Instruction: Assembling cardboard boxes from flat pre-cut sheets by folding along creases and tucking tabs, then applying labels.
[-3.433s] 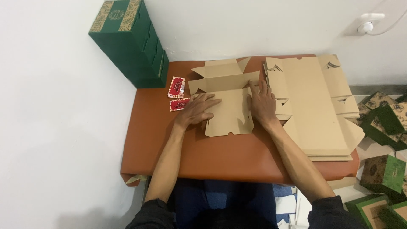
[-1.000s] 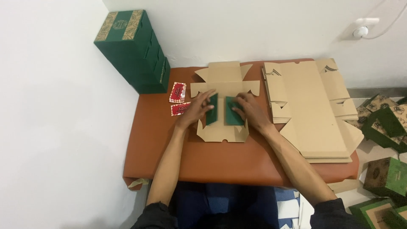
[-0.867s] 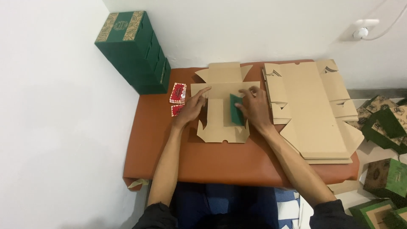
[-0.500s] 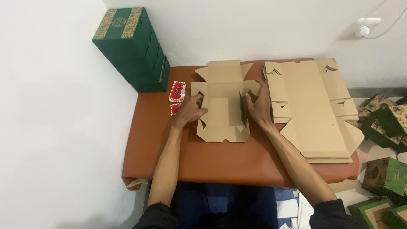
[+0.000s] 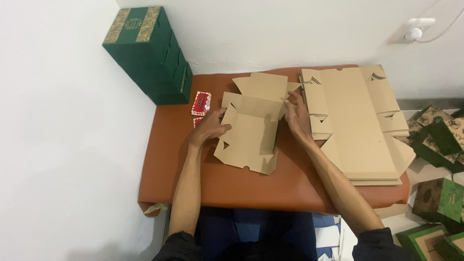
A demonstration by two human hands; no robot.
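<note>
- While both hands work at its sides, a flat-cut brown cardboard blank (image 5: 253, 130) lies near the middle of the counter (image 5: 290, 183), its matte kraft face up and its side panels partly raised along the creases.
- Left hand (image 5: 211, 126): it rests at the left edge of the blank, fingers curled loosely against a raised side flap; its grip is a light hold on that flap, not a full clench.
- Right hand (image 5: 296, 115): it presses on the right side of the same blank, fingers spread and bent over the flap there, likewise grasping cardboard.
- Its far end shows a squarish tab, and the near edge has notched, angled corners that lift slightly off the surface.
- Smooth and slightly glossy, the counter is covered in rust-orange leather-like material with rounded edges.
- Just right of the blank sits a stack of unfolded cardboard blanks (image 5: 355, 121), long and flat, with die-cut slots and tabs along the edges.
- At the far left corner stands a pile of finished green boxes (image 5: 150, 55), rectangular, with a gold leaf-patterned top.
- Two small red cards (image 5: 201, 102) lie beside that pile, near the left hand.
- More green boxes (image 5: 437, 198) lie on the floor at the right.
</note>
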